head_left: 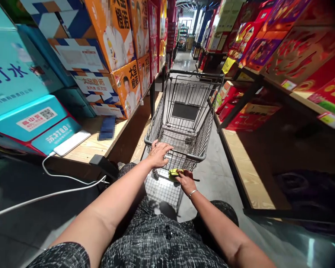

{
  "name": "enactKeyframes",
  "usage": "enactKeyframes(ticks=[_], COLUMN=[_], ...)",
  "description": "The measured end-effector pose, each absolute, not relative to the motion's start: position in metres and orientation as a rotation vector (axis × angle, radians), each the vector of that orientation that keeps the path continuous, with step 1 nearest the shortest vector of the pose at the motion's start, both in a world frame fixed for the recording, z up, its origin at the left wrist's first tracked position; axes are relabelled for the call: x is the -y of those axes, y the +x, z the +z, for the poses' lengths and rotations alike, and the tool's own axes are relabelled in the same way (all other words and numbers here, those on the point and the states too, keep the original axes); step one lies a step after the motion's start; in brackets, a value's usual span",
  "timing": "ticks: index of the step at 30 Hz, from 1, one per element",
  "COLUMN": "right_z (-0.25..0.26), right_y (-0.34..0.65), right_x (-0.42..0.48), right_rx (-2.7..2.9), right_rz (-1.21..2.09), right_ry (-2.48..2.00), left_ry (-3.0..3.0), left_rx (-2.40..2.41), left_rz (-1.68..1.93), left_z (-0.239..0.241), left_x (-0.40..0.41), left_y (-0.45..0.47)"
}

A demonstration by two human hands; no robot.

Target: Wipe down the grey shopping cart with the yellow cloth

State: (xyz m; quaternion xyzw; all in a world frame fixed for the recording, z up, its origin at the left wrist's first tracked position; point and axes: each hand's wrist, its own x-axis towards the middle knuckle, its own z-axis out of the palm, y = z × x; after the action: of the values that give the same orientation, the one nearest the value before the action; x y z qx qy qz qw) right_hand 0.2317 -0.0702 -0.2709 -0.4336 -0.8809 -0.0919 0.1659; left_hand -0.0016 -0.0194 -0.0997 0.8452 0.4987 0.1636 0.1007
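Note:
A grey wire shopping cart [184, 111] stands in the aisle in front of me, its basket empty. My left hand [159, 153] rests on the near rim of the basket with its fingers spread. My right hand [185, 180] is lower, at the cart's near end above the lower wire rack, its fingers closed on a yellow cloth [175, 172]. A thin bracelet sits on that wrist.
Orange and teal boxed goods [120, 48] are stacked on a wooden shelf [100, 143] at left, with a white device and cable [72, 142] on it. Red gift boxes [293, 48] fill the right shelves. The grey aisle floor [184, 61] runs ahead.

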Motion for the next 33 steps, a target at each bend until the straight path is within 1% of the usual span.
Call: enactKeyframes(ticks=[4, 7, 10, 14, 19, 21, 25, 27, 30, 33], right_z=[-0.213, -0.168, -0.149, -0.167, -0.200, -0.215, -0.255, -0.272, -0.279, -0.252], right_y=[0.247, 0.262, 0.266, 0.256, 0.243, 0.240, 0.237, 0.236, 0.235, 0.233], right_x=[0.056, 0.045, 0.040, 0.043, 0.044, 0.045, 0.063, 0.075, 0.087, 0.085], right_rx=[2.370, 2.165, 2.004, 1.965, 1.980, 2.103, 2.510, 2.590, 2.578, 2.557], right_rz=[-0.407, -0.583, -0.718, -0.785, -0.717, -0.583, -0.070, 0.100, 0.142, 0.112], right_ry=[-1.205, -1.211, -1.214, -1.119, -1.136, -1.203, -1.375, -1.442, -1.489, -1.423], left_ry=[2.516, 2.516, 2.510, 2.463, 2.405, 2.403, 2.407, 2.406, 2.411, 2.437], left_rx=[-1.466, -1.482, -1.504, -1.544, -1.589, -1.607, -1.607, -1.597, -1.582, -1.573], left_rz=[0.485, 0.516, 0.542, 0.533, 0.483, 0.464, 0.450, 0.435, 0.425, 0.433], left_z=[-0.100, -0.103, -0.106, -0.105, -0.099, -0.098, -0.098, -0.099, -0.100, -0.101], left_x=[0.017, 0.014, 0.012, 0.009, 0.004, 0.003, 0.001, 0.001, 0.000, -0.001], left_y=[-0.004, -0.004, -0.001, 0.000, -0.006, -0.008, -0.010, -0.010, -0.012, -0.016])
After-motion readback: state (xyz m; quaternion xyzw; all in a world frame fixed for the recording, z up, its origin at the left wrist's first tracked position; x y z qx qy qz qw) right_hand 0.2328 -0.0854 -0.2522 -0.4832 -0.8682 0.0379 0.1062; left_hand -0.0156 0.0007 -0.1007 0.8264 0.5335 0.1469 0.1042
